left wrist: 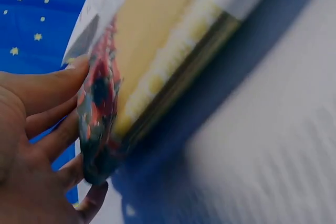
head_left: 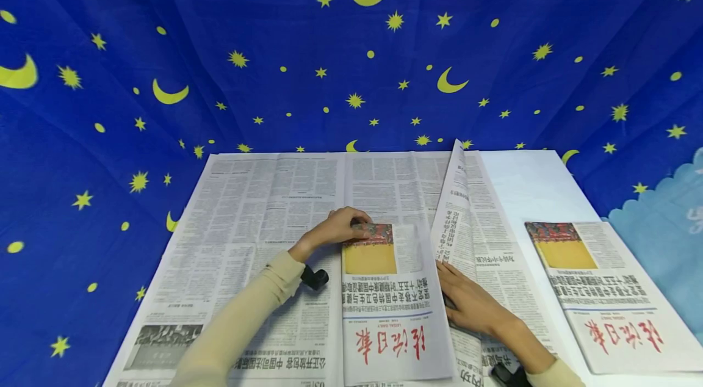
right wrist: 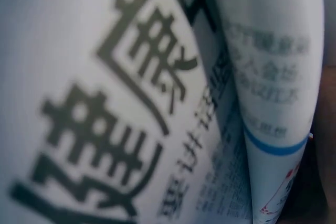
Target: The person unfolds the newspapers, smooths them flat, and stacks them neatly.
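Left sleeve (head_left: pixel 247 307), nine o'clock of a folded newspaper (head_left: pixel 398 307) on spread newsprint (head_left: pixel 296 191). Left hand (head_left: pixel 340 228), eleven: fingers clamped on its corner. Right hand (head_left: pixel 469 300), three: finger grip cannot be told. Folding seemingly partway: raised flap (head_left: pixel 453 222), one, unflattened; second newspaper (head_left: pixel 609 307), farther three, looks finished.

Evenly and softly lit in the head view, brightest on the white tabletop (head_left: pixel 535 185) to the right of the right hand (head_left: pixel 475 301), deeper-toned over the blue star-and-moon cloth (head_left: pixel 307 27) ahead of both hands. Smeared by blur in the left wrist view, over the folded newspaper (left wrist: pixel 157 40) at the left hand (left wrist: pixel 29 166), with bluish shadow (left wrist: pixel 157 166) right of the fingertips. Dim and greyish in the right wrist view, slightly out of focus on the bold headline (right wrist: pixel 102 145) left of the right hand.
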